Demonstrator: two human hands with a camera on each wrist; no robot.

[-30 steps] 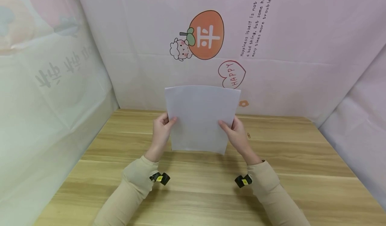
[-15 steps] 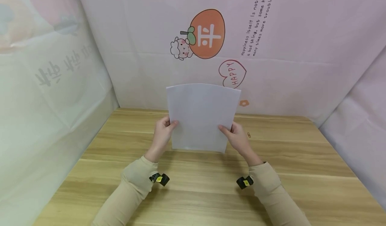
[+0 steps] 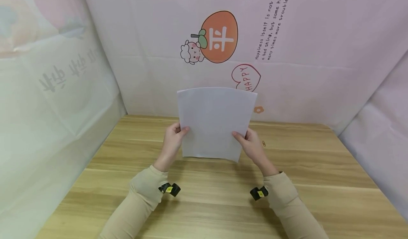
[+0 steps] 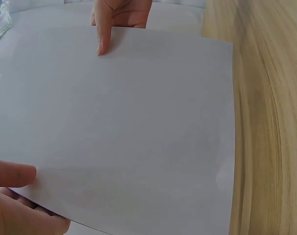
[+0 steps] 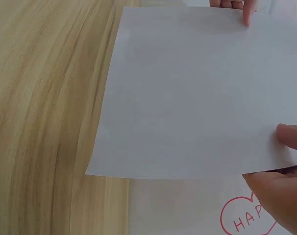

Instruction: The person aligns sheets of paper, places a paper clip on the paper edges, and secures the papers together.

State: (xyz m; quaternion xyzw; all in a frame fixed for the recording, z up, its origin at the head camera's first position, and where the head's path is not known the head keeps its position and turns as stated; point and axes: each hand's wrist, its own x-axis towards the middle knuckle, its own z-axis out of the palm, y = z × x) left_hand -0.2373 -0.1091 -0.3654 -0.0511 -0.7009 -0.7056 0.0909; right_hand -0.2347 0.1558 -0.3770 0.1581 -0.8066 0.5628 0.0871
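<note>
The left hand (image 3: 172, 139) and right hand (image 3: 251, 145) each pinched a side of the white paper (image 3: 215, 122). The paper had lifted a tiny bit higher above the table (image 3: 204, 203). It looked like both hands kept a firm hold.

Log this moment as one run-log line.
left hand: pinches paper sheet left edge | right hand: pinches right edge | sheet: held above wooden table

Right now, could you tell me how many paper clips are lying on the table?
1: a small paper clip lies on the wooden table, just right of the right hand. Others could be hidden behind the sheet of paper.
</note>
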